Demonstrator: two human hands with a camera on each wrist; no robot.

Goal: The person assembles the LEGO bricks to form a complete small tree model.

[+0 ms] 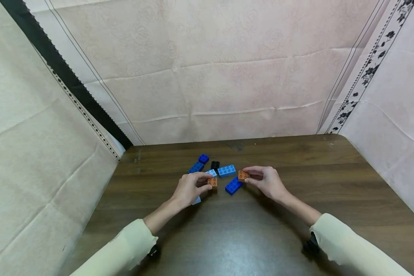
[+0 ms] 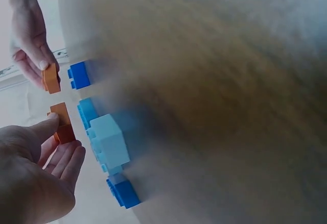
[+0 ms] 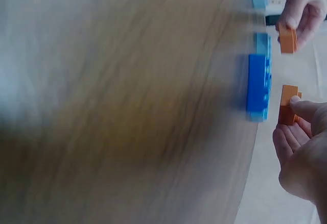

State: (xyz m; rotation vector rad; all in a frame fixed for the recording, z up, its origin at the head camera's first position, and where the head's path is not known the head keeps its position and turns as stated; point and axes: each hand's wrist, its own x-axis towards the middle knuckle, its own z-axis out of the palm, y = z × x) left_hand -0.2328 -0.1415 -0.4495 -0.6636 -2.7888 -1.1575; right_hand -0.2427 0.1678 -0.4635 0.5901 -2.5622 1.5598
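Observation:
Between thumb and fingers, my left hand pinches an orange toy building brick. A second orange brick is pinched the same way in my right hand. Both bricks are held up above the table, a short gap apart, as the left wrist view also shows with the left brick nearer and the right brick beyond. Under the right brick lies a dark blue brick. A light blue brick is partly hidden behind my left fingers, and another pale blue one pokes out below that hand.
Beyond the hands on the wooden table lie a medium blue brick, a black brick and two dark blue bricks in a slanting line. A hanging cloth closes off the back and both sides.

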